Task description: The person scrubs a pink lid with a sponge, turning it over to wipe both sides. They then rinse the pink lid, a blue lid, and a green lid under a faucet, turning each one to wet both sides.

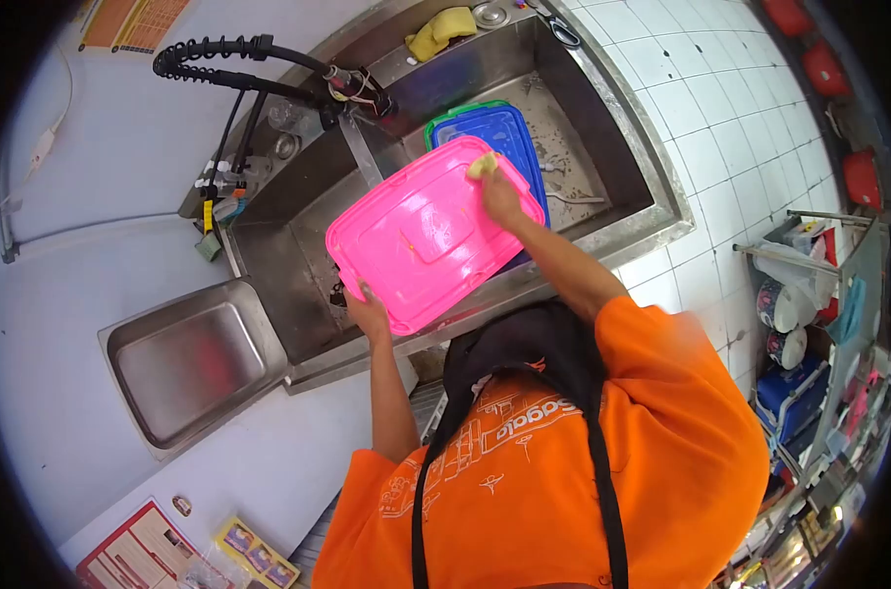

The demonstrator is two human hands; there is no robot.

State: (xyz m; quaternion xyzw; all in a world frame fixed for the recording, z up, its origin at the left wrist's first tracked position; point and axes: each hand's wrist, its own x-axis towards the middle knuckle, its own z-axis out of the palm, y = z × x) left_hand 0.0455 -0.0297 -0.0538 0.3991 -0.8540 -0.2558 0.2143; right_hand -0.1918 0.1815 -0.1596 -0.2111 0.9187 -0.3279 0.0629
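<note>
A bright pink plastic lid (pixel 416 231) is held tilted over the double sink. My left hand (pixel 369 312) grips its lower left edge, with the fingers partly hidden beneath it. Against the lid's upper right part, my right hand (pixel 501 194) presses a small yellow sponge (pixel 483 165). Behind the pink lid, a blue lid (pixel 499 128) lies in the right basin, and a green rim (pixel 440 120) shows under it.
A black spring-hose faucet (pixel 259 74) arches above the metal sink (pixel 617 147). Yellow cloths or sponges (pixel 440 34) lie on the back ledge. A shallow metal basin (pixel 190 353) sits to the left. White tiles (pixel 701 88) cover the right side, near a loaded rack (pixel 799 294).
</note>
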